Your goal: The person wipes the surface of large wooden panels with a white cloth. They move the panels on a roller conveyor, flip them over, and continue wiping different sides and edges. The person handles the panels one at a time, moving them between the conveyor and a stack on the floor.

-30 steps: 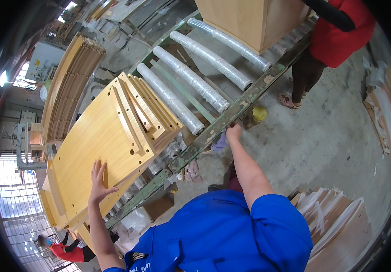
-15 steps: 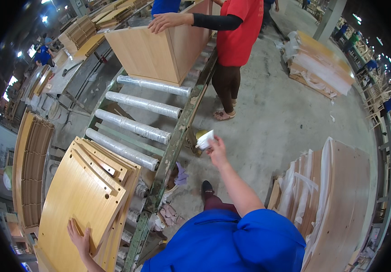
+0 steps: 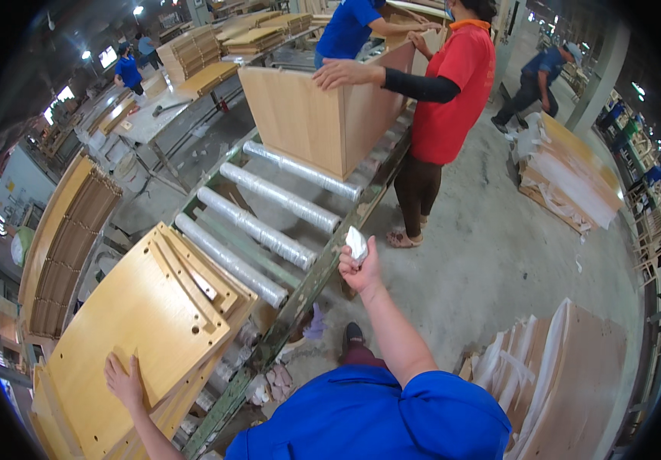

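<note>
My left hand (image 3: pixel 123 381) lies flat with fingers spread on a light yellow wooden panel (image 3: pixel 116 322). This panel tops a stack of drilled panels lying on the roller conveyor. Near its far right edge rests a narrow curved wooden strip (image 3: pixel 186 284) with holes. Raised over the conveyor's green side rail (image 3: pixel 311 295), my right hand (image 3: pixel 361 272) is closed around a small crumpled white wad (image 3: pixel 356 244). Whether the wad is cloth or paper, I cannot tell.
Ahead, a large wooden cabinet box (image 3: pixel 292 119) stands on the wrapped rollers (image 3: pixel 280 176). A person in a red shirt (image 3: pixel 464 61) and another in blue handle it. Panel stacks stand at left (image 3: pixel 62 261) and right (image 3: pixel 575 368); a wrapped stack (image 3: pixel 568 169) lies on the floor.
My view has tilted up, showing more of the people ahead. My right hand has turned upright and gathered the white wad tighter. My left hand stays flat on the panel.
</note>
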The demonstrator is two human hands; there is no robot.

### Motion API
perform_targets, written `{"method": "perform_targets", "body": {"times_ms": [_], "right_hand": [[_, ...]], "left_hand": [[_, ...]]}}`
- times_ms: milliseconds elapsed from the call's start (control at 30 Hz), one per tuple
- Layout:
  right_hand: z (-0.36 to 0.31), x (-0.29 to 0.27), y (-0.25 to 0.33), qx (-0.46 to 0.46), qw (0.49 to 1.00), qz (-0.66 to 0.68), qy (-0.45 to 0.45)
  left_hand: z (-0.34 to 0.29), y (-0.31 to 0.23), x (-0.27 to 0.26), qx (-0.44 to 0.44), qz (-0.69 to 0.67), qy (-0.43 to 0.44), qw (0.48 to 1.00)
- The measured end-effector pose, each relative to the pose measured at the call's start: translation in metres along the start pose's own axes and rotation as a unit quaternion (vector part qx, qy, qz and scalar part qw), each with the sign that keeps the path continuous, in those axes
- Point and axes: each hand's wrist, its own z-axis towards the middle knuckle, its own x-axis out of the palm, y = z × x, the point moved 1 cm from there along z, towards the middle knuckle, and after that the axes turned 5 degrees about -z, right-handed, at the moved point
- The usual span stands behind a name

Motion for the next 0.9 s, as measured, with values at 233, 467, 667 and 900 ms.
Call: {"method": "perform_targets", "body": {"times_ms": [233, 467, 667, 900], "right_hand": [[0.036, 0.043, 0.096, 0.013, 0.983, -0.052, 0.178], [-0.043, 0.059, 0.184, -0.128, 0.980, -0.078, 0.128], [-0.154, 0.015, 0.265, -0.184, 0.978, -0.012, -0.097], [-0.235, -0.027, 0.380, -0.264, 0.963, -0.005, 0.046]], "left_hand": [[0.013, -0.027, -0.020, -0.060, 0.016, -0.045, 0.997], [0.013, -0.082, 0.008, 0.162, -0.203, -0.243, 0.934], [-0.097, -0.339, 0.048, 0.336, -0.501, -0.128, 0.787], [-0.219, -0.524, -0.006, 0.402, -0.619, 0.014, 0.674]]}}
